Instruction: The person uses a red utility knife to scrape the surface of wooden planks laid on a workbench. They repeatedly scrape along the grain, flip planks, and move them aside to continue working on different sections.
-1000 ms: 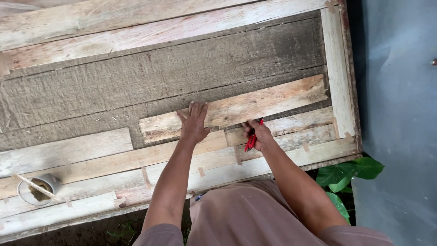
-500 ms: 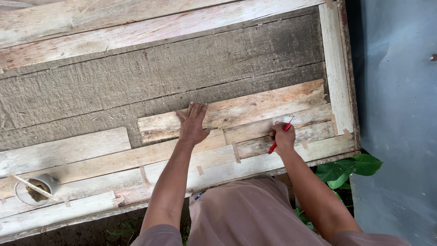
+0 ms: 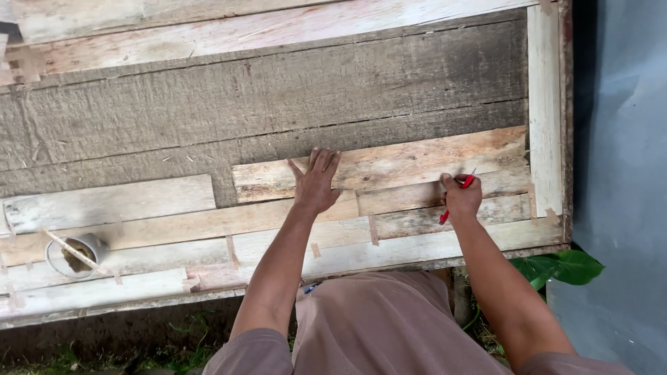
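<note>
My left hand lies flat, fingers spread, on a short pale wooden plank that rests across a large wooden panel. My right hand grips a red pencil with its tip at the lower edge of that plank, near its right end. The plank lies just above other pale planks fixed along the panel's near side.
A small white cup of brownish paste with a stick in it stands on the planks at the lower left. A pale upright strip edges the panel on the right, next to a grey wall. Green leaves grow below.
My right hand with the red pencil has moved rightward along the plank's lower edge. The left hand has kept pressing the plank. The view has shifted slightly.
</note>
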